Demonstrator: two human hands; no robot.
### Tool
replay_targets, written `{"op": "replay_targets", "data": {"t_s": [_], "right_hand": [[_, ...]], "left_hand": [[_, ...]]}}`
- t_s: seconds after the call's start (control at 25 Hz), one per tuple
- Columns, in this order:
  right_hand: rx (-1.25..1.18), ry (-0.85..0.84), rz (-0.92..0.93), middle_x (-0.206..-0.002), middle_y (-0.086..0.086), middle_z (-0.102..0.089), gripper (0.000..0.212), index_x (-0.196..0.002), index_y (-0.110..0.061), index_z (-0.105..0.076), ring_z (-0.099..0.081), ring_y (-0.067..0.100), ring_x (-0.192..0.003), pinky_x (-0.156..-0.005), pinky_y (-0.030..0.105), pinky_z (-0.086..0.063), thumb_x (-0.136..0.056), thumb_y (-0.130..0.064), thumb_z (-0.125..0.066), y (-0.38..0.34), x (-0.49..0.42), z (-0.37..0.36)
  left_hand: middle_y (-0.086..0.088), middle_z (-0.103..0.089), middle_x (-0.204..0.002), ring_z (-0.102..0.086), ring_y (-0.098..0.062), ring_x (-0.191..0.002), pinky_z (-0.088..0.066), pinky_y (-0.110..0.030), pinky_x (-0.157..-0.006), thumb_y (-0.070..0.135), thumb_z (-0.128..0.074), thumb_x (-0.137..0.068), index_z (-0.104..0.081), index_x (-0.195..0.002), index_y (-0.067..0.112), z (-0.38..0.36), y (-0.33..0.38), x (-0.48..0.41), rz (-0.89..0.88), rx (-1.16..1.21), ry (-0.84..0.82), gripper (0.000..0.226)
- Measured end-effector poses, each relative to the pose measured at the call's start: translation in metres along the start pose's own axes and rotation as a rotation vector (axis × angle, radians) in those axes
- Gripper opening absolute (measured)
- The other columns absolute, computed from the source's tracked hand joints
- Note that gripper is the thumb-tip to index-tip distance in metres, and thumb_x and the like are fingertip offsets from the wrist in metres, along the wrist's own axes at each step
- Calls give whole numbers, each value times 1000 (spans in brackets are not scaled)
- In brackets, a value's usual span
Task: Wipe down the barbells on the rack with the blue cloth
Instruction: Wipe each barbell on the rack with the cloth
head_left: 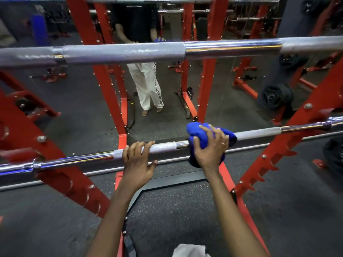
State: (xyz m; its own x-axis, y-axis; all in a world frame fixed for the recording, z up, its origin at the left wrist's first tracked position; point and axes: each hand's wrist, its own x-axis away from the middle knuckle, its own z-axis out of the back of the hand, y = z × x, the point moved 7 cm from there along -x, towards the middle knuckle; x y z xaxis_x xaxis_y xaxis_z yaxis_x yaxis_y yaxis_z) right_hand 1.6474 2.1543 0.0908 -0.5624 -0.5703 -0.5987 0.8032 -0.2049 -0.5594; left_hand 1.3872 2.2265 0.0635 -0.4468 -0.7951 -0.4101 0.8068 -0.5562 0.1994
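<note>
- The right hand (209, 145) squeezes the soft blue cloth (202, 134) around the lower barbell (259, 131), at three o'clock.
- The left hand (137, 160) hooks its fingers over the bar.
- The steel looks heavy, hard and slippery.

Open gap between upper barbell (167, 51) – lower barbell (163, 147).

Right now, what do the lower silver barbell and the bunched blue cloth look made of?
Lower silver barbell: likely chromed steel; mirror-bright stretches, matte knurled grip sections. Bunched blue cloth: soft, plush fabric, possibly microfibre; it crumples round the bar under the right hand.
</note>
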Motion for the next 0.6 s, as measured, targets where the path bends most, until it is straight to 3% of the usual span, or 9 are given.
{"op": "replay_targets", "data": {"t_s": [0.12, 0.24, 0.32, 0.4, 0.52, 0.6], "right_hand": [[-110, -183, 215, -145, -6, -54, 45, -130, -35, -65, -45, 25, -139, -121, 54, -21, -86, -48, -68, -49, 38, -19], [-129, -262, 335, -142, -4, -56, 52, -127, -29, -65, -51, 27, -133, -115, 55, -30, -77, -43, -72, -40, 31, -22], [-135, -222, 304, -131, -2, -64, 50, -120, -24, -68, -60, 31, -119, -105, 55, -39, -72, -39, -70, -12, 7, -12], [-129, -98, 221, -119, 3, -69, 42, -111, -20, -69, -62, 35, -106, -98, 53, -41, -73, -36, -64, 18, -13, 2], [-110, 45, 83, -110, 9, -69, 36, -104, -14, -69, -60, 37, -101, -102, 53, -39, -75, -32, -59, 35, -18, 9], [-81, 41, 18, -111, 11, -67, 39, -107, -13, -69, -60, 39, -104, -107, 58, -38, -76, -34, -59, 26, -15, 4]], "left_hand": [[-1, -50, -139, -39, -26, -136, -5, -38, -120, 48, -53, -83, -45, -148, 29, 7, -1, 3, 3, 50, 10, 69], [-5, -43, -150, -31, -27, -146, -9, -41, -121, 46, -50, -90, -38, -154, 32, 10, -11, 13, 34, 14, -4, 66], [-12, -47, -147, -34, -31, -143, -17, -45, -118, 47, -47, -93, -44, -150, 34, 20, -30, 22, 98, -33, 16, 59], [-13, -51, -141, -38, -30, -139, -16, -43, -116, 52, -39, -97, -52, -143, 33, 35, -59, 28, 170, -79, 43, 52], [-7, -51, -138, -36, -26, -141, -11, -41, -117, 54, -25, -104, -56, -140, 31, 43, -87, 32, 173, -86, 23, 53], [-3, -49, -132, -36, -27, -139, -11, -44, -118, 50, -31, -103, -59, -137, 30, 40, -84, 31, 195, -89, 43, 48]]}}
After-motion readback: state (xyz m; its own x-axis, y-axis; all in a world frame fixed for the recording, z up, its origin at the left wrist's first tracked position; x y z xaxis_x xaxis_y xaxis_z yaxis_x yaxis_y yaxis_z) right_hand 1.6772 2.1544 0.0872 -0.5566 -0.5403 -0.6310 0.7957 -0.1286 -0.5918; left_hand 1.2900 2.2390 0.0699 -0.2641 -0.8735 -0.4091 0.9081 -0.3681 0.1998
